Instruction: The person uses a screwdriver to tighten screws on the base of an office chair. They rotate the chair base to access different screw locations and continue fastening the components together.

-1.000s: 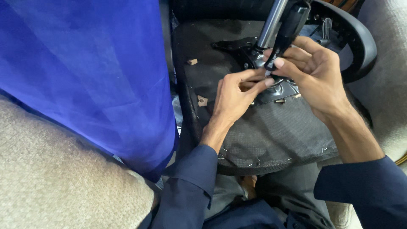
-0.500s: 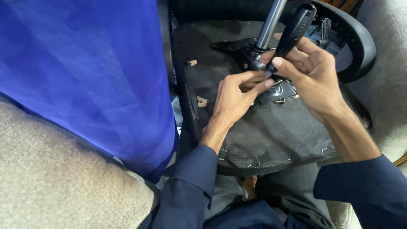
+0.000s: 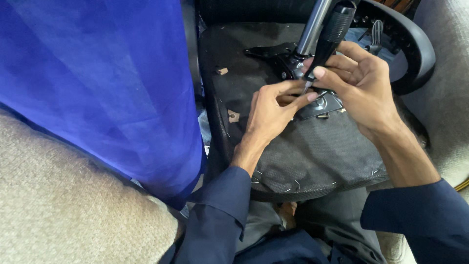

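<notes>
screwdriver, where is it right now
In the head view, upper right of centre: the black-handled screwdriver is gripped by the right hand, tip steadied by the left hand, beside the chrome post.

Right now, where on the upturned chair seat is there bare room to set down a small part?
The black fabric underside of the chair seat is bare near its stapled front edge, between the two wrists. A smaller bare strip lies left of the left hand. It is crowded around the metal mounting plate, where the right hand holds the black-handled screwdriver by the silver post.
</notes>
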